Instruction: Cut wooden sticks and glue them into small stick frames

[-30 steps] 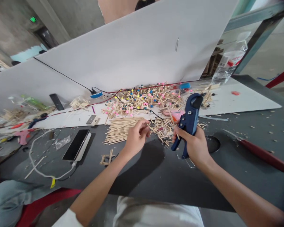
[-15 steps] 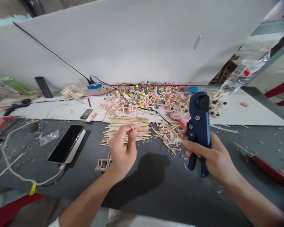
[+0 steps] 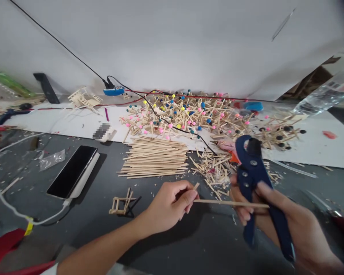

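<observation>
Left hand (image 3: 172,204), head view: brought nearer the right hand since the earlier frame; one end of a thin stick (image 3: 218,202) is pinched in its closed fingers.
Right hand (image 3: 299,225): wrapped round a blue cutter (image 3: 253,173).
Thin stick: stretched between both hands, its other end laid across the right hand's fingers.
Stick bundle (image 3: 154,158): spread beyond the left hand.
Short pieces (image 3: 215,170): heaped beyond the gap between the hands.

A smooth, pale grey upright panel (image 3: 160,46) stands behind the flat, dark grey table (image 3: 88,219); a red chair (image 3: 4,244) shows partly at the table's near left edge. Soft shadows fall across the table.
</observation>
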Action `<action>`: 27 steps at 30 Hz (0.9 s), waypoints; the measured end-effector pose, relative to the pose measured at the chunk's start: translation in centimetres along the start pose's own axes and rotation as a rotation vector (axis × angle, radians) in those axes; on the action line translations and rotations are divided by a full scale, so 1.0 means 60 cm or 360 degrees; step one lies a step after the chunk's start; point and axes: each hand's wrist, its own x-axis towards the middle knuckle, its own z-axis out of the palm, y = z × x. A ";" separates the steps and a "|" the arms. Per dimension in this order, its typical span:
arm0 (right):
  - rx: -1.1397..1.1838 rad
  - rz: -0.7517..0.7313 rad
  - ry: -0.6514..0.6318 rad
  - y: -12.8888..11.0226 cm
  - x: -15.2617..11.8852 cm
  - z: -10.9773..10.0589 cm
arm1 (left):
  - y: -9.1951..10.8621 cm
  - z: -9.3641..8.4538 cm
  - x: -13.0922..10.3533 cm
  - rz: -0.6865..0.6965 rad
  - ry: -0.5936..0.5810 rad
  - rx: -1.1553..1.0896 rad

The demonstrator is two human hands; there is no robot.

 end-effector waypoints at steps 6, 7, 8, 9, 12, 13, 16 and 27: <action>-0.0235 -0.0271 0.0305 0.014 0.023 -0.011 | -0.019 0.013 0.011 -0.0175 0.0152 -0.0261; -0.0363 -0.0280 0.0351 0.016 0.023 -0.010 | -0.021 0.014 0.012 -0.0170 0.0160 -0.0234; -0.0484 -0.0303 0.0403 0.017 0.024 -0.010 | -0.022 0.015 0.012 -0.0162 0.0160 -0.0201; -0.0589 -0.0331 0.0458 0.018 0.024 -0.010 | -0.023 0.016 0.012 -0.0159 0.0144 -0.0173; -0.0708 -0.0415 0.0554 0.015 0.022 -0.011 | -0.025 0.016 0.014 -0.0203 0.0020 -0.0177; -0.0695 -0.0432 0.0572 0.013 0.021 -0.012 | -0.025 0.015 0.015 -0.0211 -0.0006 -0.0176; -0.0553 -0.0459 0.0667 0.009 0.020 -0.016 | -0.024 0.009 0.017 -0.0037 0.0152 0.0103; -0.0164 -0.0535 0.0823 0.003 0.025 -0.012 | -0.010 -0.008 0.014 -0.0025 0.0330 -0.0092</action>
